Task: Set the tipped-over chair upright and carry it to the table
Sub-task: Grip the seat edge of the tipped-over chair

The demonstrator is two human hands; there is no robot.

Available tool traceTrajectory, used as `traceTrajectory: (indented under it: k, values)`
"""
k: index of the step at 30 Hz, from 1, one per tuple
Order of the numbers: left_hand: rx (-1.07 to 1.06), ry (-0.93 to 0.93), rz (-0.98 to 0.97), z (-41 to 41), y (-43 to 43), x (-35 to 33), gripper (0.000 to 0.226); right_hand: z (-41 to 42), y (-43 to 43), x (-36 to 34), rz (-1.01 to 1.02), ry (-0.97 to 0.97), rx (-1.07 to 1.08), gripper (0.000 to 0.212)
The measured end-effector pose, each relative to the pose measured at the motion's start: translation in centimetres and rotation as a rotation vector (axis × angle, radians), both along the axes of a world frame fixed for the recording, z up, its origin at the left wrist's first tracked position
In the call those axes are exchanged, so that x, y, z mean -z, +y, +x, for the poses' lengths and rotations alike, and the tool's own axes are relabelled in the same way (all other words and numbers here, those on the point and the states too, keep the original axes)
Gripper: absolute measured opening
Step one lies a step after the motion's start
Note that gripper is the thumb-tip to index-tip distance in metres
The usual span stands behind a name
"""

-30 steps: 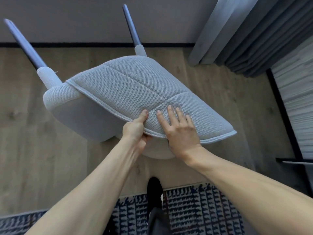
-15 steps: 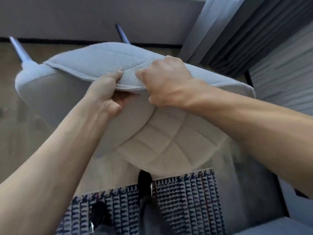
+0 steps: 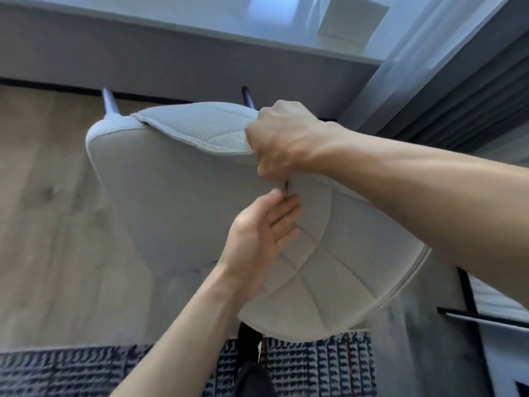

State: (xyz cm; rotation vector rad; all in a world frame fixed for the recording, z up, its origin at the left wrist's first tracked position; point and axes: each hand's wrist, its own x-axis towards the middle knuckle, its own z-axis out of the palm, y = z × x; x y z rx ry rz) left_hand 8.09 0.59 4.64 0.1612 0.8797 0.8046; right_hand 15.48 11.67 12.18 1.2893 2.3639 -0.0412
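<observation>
Gripping the top edge of the backrest, the right hand (image 3: 282, 138) is closed into a fist around the piped fabric border of the chair (image 3: 177, 196). This pale grey upholstered chair is lifted and tilted, with its quilted seat (image 3: 329, 270) facing the camera in the lower right and the backrest curving over the top. Two dark legs (image 3: 108, 100) point away from the person toward the wall (image 3: 171, 61) at the far side, and the ends of them are not on the floor as far as the view shows. I cannot tell if any other part of the chair touches the floor, because the seat hides what is under it.

The left hand (image 3: 262, 233) is half open, palm turned to the right, with the fingers (image 3: 282, 213) loosely bent and lying against the inner face of the chair, just below the right hand. It does not pinch anything; the thumb is near a small dark gap between the two hands. Both forearms are bare.

Under the chair there is a light wooden floor (image 3: 43, 224), and near the bottom edge lies a rug (image 3: 315, 365) with a dark blue and white pattern. One dark shoe (image 3: 249, 339) of the person stands at the border of the rug, partly hidden by the seat. On the right side hang grey curtains (image 3: 446, 90), and below them a thin black frame (image 3: 469, 315) is visible. The picture is a little blurred
</observation>
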Motion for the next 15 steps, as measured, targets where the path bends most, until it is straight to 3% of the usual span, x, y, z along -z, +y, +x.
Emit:
traceTrajectory:
  k: [5,6,9,11,15]
  values:
    - [-0.157,-0.064,-0.063,-1.7,5.7,-0.8,0.077,-1.2,0.8,-0.4,-0.009,-0.032,-0.035,0.030]
    - [-0.184,-0.049,-0.076,-2.0,7.4,-1.0,0.069,-1.2,0.7,-0.2,-0.010,-0.040,-0.042,0.024]
    - [-0.205,0.083,-0.162,-1.7,10.1,-1.5,0.015,-1.1,0.2,0.2,0.021,-0.022,-0.055,0.010]
    - [-0.200,0.131,-0.232,-1.3,10.2,-0.7,0.015,-0.8,-0.4,0.5,0.040,0.004,-0.030,0.005]
    - [-0.227,0.160,-0.347,-0.8,10.0,-0.8,0.011,3.5,-3.1,2.1,0.006,0.172,0.133,0.039]
